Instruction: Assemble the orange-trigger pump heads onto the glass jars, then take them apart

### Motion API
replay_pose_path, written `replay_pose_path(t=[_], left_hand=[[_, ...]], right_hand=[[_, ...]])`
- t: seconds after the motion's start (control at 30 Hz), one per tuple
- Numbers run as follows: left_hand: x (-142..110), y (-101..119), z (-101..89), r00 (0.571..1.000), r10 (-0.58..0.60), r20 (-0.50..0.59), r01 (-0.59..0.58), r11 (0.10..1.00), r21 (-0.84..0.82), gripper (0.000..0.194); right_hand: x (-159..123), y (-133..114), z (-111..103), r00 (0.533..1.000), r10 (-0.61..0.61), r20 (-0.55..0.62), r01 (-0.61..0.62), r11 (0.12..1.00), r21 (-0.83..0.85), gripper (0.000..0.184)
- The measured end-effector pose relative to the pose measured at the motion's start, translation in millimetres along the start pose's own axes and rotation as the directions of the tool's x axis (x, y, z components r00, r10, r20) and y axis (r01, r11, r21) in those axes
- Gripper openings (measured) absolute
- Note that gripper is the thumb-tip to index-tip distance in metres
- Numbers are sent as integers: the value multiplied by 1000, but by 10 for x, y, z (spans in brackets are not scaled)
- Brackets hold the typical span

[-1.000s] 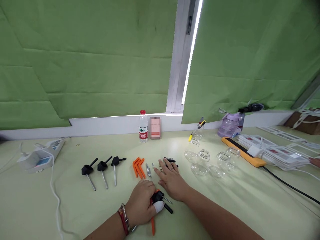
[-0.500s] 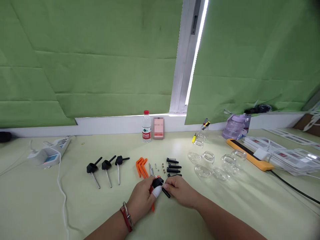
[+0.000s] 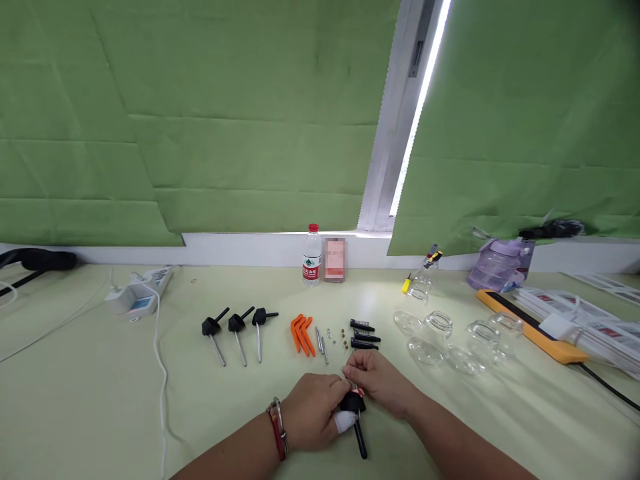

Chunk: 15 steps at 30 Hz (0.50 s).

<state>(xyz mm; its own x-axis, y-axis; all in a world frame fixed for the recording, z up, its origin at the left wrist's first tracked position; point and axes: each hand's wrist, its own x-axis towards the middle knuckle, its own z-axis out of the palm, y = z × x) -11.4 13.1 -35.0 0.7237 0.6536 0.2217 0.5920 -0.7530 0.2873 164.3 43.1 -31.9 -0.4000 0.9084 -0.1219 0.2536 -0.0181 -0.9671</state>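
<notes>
My left hand (image 3: 313, 413), with a bandaged fingertip and a red bracelet on its wrist, is closed on a black pump head (image 3: 354, 413) whose black stem points down toward me. My right hand (image 3: 380, 383) pinches at the top of that same part; what its fingertips hold is too small to name. Just beyond the hands lie small metal pins (image 3: 321, 341), tiny beads (image 3: 344, 337) and black springs (image 3: 364, 335). Orange levers (image 3: 303, 333) lie left of those. Three more black pump heads (image 3: 239, 327) with metal stems stand in a row further left.
Several clear glass jars (image 3: 440, 333) lie at the right. A water bottle (image 3: 311, 257), a purple jug (image 3: 497, 263), a yellow strip (image 3: 530, 325) and stacked cards (image 3: 585, 320) are beyond. A white power strip (image 3: 137, 297) with its cable lies left. Green curtains hang behind.
My right hand left the parts on the table and came to the black pump head in my left hand. Both hands drew nearer to me. The camera turned left.
</notes>
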Motion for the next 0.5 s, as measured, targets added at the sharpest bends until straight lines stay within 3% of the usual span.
replay_pose_path(t=[0.13,0.2,0.33,0.4,0.5], left_hand=[[-14,1,-28,1000,28,13,-28,1000,-5,21],[-19,8,-39,998,63,27,-63,998,-20,23],[-20,20,-34,991,116,62,-114,993,-37,27],[-17,16,-33,992,102,71,-101,995,-17,27],[-14,-5,-43,997,40,71,-42,999,24,24]], right_hand=[[60,-40,-48,999,-8,-53,7,1000,-24,24],[126,-36,-88,988,-28,-151,22,999,-41,23],[280,2,-111,921,-165,-353,96,974,-203,18],[334,30,-62,905,-299,-303,159,898,-411,15],[381,91,65,872,-469,-140,224,637,-738,17]])
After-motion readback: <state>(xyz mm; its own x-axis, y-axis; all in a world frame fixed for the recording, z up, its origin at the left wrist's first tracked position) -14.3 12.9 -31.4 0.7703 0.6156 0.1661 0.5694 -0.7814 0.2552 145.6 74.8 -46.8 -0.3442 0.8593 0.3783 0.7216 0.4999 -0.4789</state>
